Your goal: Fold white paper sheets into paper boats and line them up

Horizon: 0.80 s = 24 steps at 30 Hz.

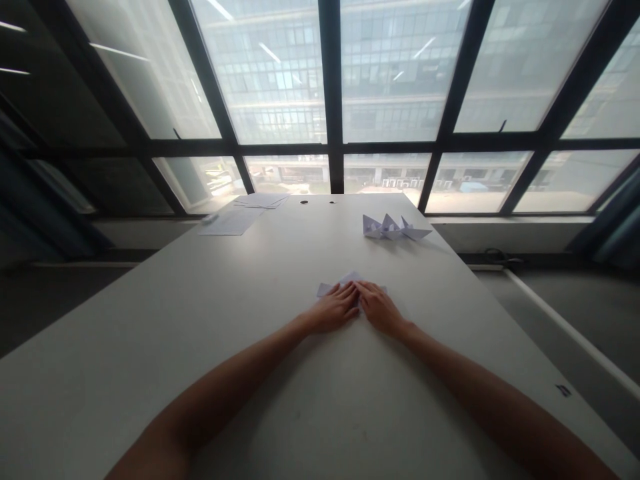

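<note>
A folded piece of white paper [352, 275] lies flat in the middle of the table, with a corner showing to the left and another to the right. My left hand [331, 310] rests on it with its fingers stretched out and lying flat. From the other side my right hand [381, 309] presses on the same paper, fingers extended, their tips meeting those of the left. Most of the paper is hidden beneath both hands. Beyond them, toward the right edge, several folded paper boats [393, 230] stand side by side.
Loose sheets of paper [233, 221] lie at the far left of the white table [200, 320]. Two small dark holes sit near its far edge, and a small dark mark [563, 391] shows at the right edge. Large windows [390, 73] rise behind the table.
</note>
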{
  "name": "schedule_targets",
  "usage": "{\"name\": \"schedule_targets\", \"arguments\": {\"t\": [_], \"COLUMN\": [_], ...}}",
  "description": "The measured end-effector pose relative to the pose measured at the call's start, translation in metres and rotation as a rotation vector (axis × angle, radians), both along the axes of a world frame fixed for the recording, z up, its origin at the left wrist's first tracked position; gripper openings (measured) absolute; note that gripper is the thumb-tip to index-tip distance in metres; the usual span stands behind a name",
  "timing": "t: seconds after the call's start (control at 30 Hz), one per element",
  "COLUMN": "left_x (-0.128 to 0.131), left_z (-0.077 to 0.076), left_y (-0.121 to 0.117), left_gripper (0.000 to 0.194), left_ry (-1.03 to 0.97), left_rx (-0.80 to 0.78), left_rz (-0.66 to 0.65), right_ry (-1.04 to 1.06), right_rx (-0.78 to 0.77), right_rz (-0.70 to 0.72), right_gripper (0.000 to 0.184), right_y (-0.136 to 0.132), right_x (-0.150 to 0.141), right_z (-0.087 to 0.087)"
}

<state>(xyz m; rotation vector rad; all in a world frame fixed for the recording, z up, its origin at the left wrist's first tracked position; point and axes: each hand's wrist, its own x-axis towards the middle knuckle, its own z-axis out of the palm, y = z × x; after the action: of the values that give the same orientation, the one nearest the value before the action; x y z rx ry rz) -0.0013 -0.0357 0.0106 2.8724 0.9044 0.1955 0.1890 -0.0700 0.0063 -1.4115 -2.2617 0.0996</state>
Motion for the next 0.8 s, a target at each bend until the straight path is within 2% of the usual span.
{"name": "schedule_targets", "arguments": {"t": [0.1, 0.2, 0.37, 0.47, 0.67, 0.77, 0.8], "left_x": [-0.001, -0.011, -0.041, -0.049, -0.036, -0.026, -0.023], "left_z": [-0.001, -0.001, -0.002, -0.004, -0.005, 0.002, 0.005], "left_y": [0.003, 0.010, 0.026, 0.031, 0.025, 0.018, 0.016], "left_gripper": [0.070, 0.078, 0.085, 0.085, 0.083, 0.082, 0.079], "left_ry": [0.010, 0.062, 0.142, 0.145, 0.072, -0.058, -0.109], "left_rx": [-0.023, -0.033, -0.034, -0.035, -0.019, 0.125, 0.188], "left_rz": [0.047, 0.084, 0.216, 0.256, 0.333, 0.453, 0.457], "right_ry": [-0.049, -0.143, -0.231, -0.247, -0.234, -0.208, -0.201], "right_rx": [-0.102, -0.168, -0.200, -0.201, -0.194, -0.185, -0.185], "right_rz": [0.039, 0.024, -0.025, -0.038, -0.037, -0.034, -0.035], "right_gripper": [0.057, 0.062, 0.065, 0.066, 0.066, 0.065, 0.065], "right_y": [0.001, 0.000, -0.003, -0.003, -0.002, -0.002, -0.003], "right_x": [-0.003, 0.000, 0.009, 0.013, 0.013, 0.012, 0.012], "right_z": [-0.007, -0.007, -0.002, -0.003, -0.004, -0.004, -0.003]}}
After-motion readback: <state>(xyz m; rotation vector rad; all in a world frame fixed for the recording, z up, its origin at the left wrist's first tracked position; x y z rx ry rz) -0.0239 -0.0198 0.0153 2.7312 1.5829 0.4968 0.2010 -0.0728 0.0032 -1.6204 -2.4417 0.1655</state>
